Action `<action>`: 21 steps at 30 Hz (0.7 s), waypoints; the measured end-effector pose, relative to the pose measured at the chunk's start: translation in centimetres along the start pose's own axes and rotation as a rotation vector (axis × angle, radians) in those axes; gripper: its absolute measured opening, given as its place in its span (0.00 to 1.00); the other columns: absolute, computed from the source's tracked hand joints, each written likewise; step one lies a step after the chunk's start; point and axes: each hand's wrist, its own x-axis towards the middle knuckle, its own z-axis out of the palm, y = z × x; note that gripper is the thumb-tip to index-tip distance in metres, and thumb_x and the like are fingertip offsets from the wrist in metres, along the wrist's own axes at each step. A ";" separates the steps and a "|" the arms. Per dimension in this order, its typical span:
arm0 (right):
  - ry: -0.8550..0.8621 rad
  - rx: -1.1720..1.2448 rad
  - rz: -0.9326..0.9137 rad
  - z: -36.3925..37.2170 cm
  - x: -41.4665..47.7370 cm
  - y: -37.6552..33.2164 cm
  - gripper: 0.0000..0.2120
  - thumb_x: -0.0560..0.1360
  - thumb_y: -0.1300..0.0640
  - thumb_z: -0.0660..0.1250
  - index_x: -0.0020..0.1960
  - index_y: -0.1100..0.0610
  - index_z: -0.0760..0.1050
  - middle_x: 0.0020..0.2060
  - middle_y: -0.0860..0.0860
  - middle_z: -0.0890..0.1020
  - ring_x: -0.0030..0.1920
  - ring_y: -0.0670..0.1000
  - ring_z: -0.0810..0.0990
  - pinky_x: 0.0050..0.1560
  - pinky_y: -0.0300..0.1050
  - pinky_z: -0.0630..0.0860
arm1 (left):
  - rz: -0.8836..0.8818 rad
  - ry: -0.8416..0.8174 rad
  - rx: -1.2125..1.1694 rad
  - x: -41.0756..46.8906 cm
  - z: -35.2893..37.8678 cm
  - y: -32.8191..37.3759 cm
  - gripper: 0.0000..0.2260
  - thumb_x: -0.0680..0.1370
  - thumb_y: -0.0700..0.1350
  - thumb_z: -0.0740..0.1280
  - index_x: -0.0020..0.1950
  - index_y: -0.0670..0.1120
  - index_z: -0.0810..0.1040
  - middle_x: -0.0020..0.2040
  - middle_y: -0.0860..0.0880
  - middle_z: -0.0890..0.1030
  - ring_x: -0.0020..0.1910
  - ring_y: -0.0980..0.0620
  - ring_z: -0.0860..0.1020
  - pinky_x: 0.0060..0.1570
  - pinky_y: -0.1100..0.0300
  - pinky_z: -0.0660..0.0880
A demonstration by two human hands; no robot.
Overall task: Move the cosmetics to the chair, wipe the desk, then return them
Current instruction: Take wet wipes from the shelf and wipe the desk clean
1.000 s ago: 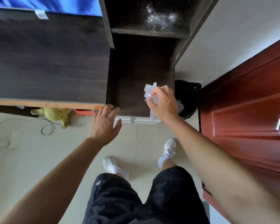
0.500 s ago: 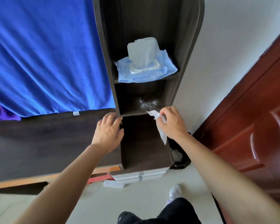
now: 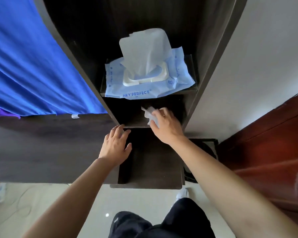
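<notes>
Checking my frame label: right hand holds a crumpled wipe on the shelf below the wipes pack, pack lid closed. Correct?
Lid is wrong: the head view shows the wipes pack with its lid flipped open, a sheet poking out. The rest stands: right hand holds the crumpled wipe on the shelf below it.

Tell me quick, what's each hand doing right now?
Left hand: open, fingers at the edge of the shelf, holding nothing.
Right hand: closed around a crumpled wet wipe, on that shelf.
</notes>
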 end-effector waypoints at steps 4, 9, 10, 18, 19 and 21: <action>-0.256 -0.178 -0.048 2.5 -0.4 1.5 0.21 0.80 0.42 0.59 0.68 0.50 0.73 0.64 0.53 0.72 0.66 0.59 0.70 0.67 0.56 0.67 | -0.041 -0.068 -0.005 0.4 1.4 0.7 0.24 0.77 0.51 0.66 0.72 0.46 0.69 0.75 0.43 0.64 0.75 0.43 0.58 0.67 0.44 0.65; -0.099 -0.093 -0.006 2.0 -1.3 1.7 0.18 0.80 0.48 0.63 0.66 0.53 0.78 0.63 0.56 0.76 0.63 0.61 0.75 0.62 0.58 0.73 | 0.030 -0.136 -0.001 2.2 2.9 0.5 0.28 0.78 0.51 0.64 0.77 0.48 0.63 0.79 0.44 0.56 0.78 0.43 0.53 0.70 0.45 0.62; -0.095 -0.118 -0.004 1.9 -1.5 1.8 0.17 0.80 0.49 0.62 0.66 0.53 0.78 0.64 0.56 0.75 0.63 0.61 0.75 0.61 0.58 0.74 | 0.029 -0.141 -0.005 2.5 3.1 0.5 0.29 0.77 0.51 0.65 0.77 0.49 0.63 0.80 0.44 0.55 0.78 0.43 0.52 0.70 0.44 0.62; -0.281 -0.216 0.147 3.3 -0.6 0.1 0.23 0.84 0.43 0.52 0.78 0.43 0.62 0.79 0.57 0.59 0.77 0.63 0.60 0.70 0.59 0.68 | 0.136 -0.056 -0.042 3.4 3.9 -1.0 0.30 0.70 0.48 0.70 0.71 0.46 0.69 0.76 0.43 0.65 0.75 0.42 0.61 0.67 0.44 0.64; -0.313 -0.218 0.165 3.4 0.1 -0.1 0.23 0.84 0.43 0.50 0.79 0.42 0.60 0.80 0.56 0.56 0.79 0.62 0.56 0.72 0.59 0.65 | 0.159 -0.046 -0.039 3.4 3.9 -1.2 0.30 0.69 0.48 0.70 0.71 0.46 0.69 0.76 0.43 0.66 0.74 0.41 0.62 0.67 0.44 0.64; -0.348 -0.236 0.166 3.5 1.5 -0.2 0.23 0.84 0.44 0.49 0.79 0.41 0.58 0.81 0.56 0.54 0.79 0.63 0.53 0.75 0.59 0.61 | 0.179 -0.034 -0.040 3.4 4.0 -1.5 0.31 0.69 0.48 0.70 0.72 0.46 0.69 0.75 0.43 0.66 0.74 0.41 0.63 0.67 0.44 0.64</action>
